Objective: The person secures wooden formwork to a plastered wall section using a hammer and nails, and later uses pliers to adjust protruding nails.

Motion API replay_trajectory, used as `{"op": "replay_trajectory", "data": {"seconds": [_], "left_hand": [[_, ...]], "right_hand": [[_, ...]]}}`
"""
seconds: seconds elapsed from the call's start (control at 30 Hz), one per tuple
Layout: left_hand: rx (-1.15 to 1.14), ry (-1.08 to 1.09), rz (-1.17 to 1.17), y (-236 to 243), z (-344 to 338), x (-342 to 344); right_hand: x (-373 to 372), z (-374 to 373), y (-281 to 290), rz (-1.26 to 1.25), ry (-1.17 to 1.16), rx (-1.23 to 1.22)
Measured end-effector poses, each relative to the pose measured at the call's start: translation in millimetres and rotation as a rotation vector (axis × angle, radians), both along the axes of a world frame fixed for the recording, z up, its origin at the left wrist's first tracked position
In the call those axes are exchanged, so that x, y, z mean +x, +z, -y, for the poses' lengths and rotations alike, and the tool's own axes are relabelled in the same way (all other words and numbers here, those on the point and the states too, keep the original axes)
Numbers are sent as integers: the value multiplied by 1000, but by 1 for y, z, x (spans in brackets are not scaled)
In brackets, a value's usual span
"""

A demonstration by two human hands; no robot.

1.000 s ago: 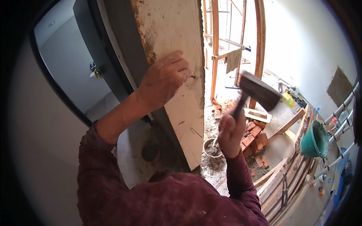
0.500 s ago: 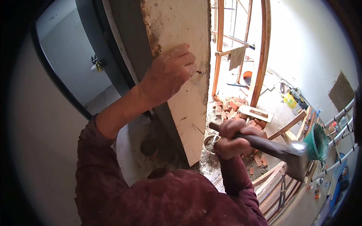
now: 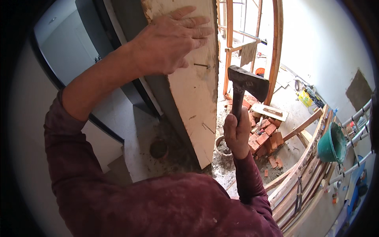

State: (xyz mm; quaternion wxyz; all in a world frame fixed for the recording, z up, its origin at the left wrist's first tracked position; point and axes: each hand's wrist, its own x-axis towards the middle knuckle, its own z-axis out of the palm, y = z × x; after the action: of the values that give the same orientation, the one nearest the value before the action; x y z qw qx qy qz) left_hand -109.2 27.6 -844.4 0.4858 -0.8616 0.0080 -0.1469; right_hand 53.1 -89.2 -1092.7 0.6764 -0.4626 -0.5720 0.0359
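My left hand point(image 3: 169, 41) lies flat against the upper part of a pale, worn wooden board point(image 3: 193, 106), its fingers stretched out and holding nothing. Just below and right of those fingers, a nail point(image 3: 202, 65) sticks out of the board near its right edge. My right hand point(image 3: 238, 132) is wrapped round the handle of a hatchet point(image 3: 249, 83). The hatchet is upright, its dark metal head at the top, a short way right of the board and the nail. Lower on the board are more thin nails or scratches point(image 3: 208, 128); I cannot tell which.
Red bricks point(image 3: 268, 136) lie heaped beyond the board, with a plastering float point(image 3: 270, 112) on top. Timber lengths point(image 3: 300, 181) and a green bucket point(image 3: 331, 144) by a metal ladder point(image 3: 357, 118) are at right. Wooden posts point(image 3: 275, 51) rise behind. A round pot point(image 3: 159, 149) stands low left.
My left hand has let go of the nail, which stays in the board, and moved up and left, opening flat. My right hand has swung the hatchet from lying sideways to upright near the nail.
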Motion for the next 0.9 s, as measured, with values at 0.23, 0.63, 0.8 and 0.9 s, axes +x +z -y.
{"op": "replay_trajectory", "data": {"seconds": [0.23, 0.63, 0.8, 0.9], "left_hand": [[-50, 60, -86, 8, -1, 1], [8, 17, 18, -10, -26, 1], [-8, -3, 28, -5, -21, 2], [-50, 15, 45, -10, -18, -3]], "right_hand": [[-20, 4, 43, -356, 191, 645], [-24, 9, 38, -500, 398, 631], [-4, -23, 18, 261, -123, 144], [-12, -12, 15, 61, -58, 18]]}}
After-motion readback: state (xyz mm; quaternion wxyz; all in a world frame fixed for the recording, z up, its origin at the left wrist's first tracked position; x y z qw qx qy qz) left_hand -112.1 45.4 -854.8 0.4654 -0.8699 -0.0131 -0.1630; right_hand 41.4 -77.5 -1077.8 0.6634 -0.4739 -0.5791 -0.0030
